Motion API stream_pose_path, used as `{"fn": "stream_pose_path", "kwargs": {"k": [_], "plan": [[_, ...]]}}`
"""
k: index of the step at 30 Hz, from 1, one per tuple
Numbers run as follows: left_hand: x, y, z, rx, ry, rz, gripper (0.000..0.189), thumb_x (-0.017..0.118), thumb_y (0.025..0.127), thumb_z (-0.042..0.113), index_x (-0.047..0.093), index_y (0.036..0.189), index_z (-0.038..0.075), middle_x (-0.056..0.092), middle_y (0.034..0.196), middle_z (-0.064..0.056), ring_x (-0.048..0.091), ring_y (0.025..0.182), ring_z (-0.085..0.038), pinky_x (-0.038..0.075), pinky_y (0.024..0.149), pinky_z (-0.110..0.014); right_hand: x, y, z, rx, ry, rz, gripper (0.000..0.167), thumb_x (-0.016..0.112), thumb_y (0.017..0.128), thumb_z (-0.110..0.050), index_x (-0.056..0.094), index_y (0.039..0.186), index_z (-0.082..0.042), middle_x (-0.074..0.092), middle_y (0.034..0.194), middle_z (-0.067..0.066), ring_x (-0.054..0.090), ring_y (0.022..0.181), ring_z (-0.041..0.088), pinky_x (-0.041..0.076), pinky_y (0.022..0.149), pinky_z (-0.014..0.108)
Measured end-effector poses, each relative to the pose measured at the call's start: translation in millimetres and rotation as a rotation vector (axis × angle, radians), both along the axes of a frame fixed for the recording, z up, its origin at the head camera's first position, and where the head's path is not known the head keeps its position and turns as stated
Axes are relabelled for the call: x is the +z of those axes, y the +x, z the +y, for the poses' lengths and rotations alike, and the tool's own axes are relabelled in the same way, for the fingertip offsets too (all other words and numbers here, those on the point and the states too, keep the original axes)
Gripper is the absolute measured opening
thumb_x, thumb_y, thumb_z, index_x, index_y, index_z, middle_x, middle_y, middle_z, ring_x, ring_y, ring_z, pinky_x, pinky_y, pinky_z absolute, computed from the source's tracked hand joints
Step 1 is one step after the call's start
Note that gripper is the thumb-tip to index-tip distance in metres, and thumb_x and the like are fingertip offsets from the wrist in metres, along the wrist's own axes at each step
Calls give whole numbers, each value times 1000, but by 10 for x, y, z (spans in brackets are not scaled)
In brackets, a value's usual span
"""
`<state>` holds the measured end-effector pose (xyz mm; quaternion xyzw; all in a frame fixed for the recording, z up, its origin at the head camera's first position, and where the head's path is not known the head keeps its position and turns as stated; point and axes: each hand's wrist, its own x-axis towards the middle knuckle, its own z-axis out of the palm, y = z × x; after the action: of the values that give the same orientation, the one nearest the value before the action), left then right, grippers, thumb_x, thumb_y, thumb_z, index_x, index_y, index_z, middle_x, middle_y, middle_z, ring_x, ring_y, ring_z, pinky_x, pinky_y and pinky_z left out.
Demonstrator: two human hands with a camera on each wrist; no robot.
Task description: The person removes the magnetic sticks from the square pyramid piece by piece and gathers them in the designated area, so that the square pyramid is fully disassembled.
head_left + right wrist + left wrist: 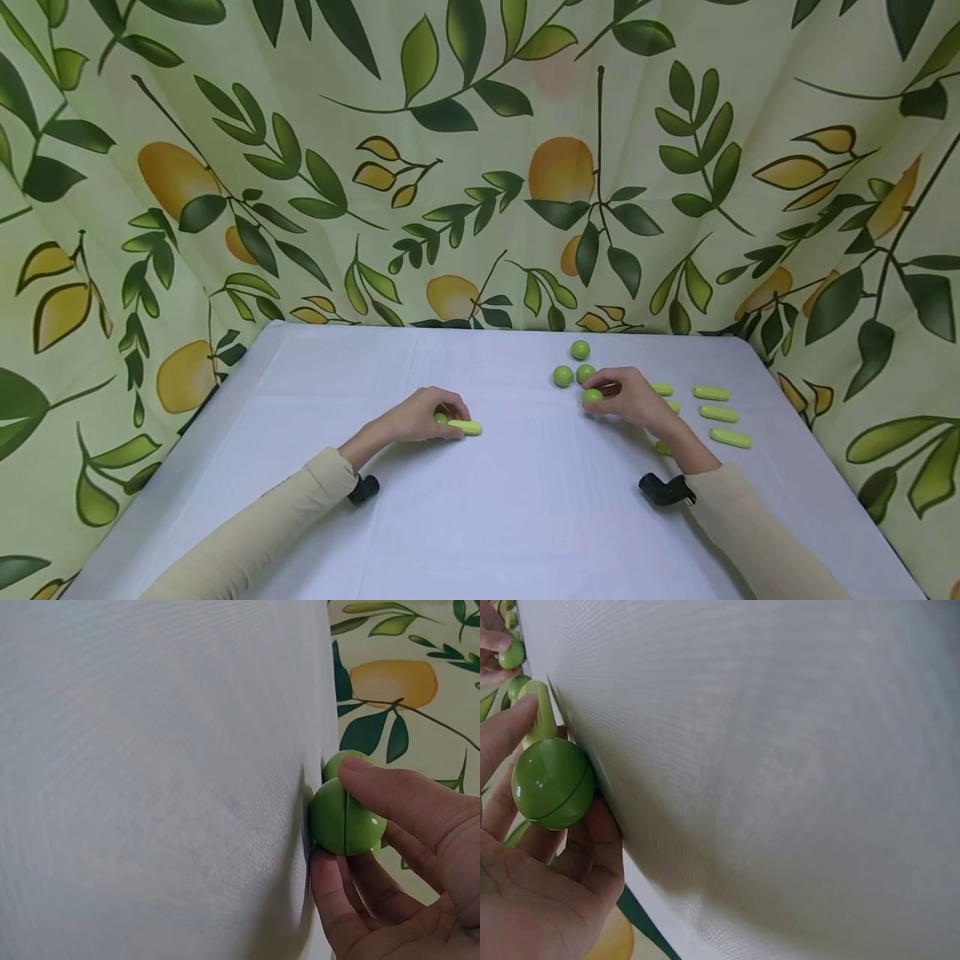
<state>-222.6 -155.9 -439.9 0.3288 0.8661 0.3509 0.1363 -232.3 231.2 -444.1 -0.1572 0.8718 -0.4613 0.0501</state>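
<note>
In the head view my left hand [423,417] is near the middle of the table, fingers curled round a light green stick [465,427] with rounded ends and a green ball [441,418]. The left wrist view shows the thumb against the stick [541,720]; the ball [553,784], with a seam round it, sits nearer the palm within the fingers. Farther right, my right hand [630,396] pinches another green ball [592,397] between thumb and fingers. In the right wrist view this seamed ball [346,817] is close to the white cloth, overlapping a second ball [345,761] behind.
More green balls [562,376] lie just beyond the right hand. Several light green sticks [718,413] lie to its right, some partly hidden by the hand and forearm. A white cloth covers the table [480,525]. Leaf-patterned curtains [480,167] stand behind and at both sides.
</note>
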Motion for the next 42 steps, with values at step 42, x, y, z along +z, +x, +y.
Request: {"fn": "stream_pose_path", "kwargs": {"k": [42], "plan": [[46, 51, -287, 41, 2, -25, 40, 85, 85, 14, 67, 120, 6, 66, 114, -2, 64, 103, -19, 52, 85, -33, 306, -60, -133, 59, -128, -9, 41, 84, 85, -8, 67, 120, 8, 66, 119, 24, 62, 110, 41, 53, 88, 28]]}}
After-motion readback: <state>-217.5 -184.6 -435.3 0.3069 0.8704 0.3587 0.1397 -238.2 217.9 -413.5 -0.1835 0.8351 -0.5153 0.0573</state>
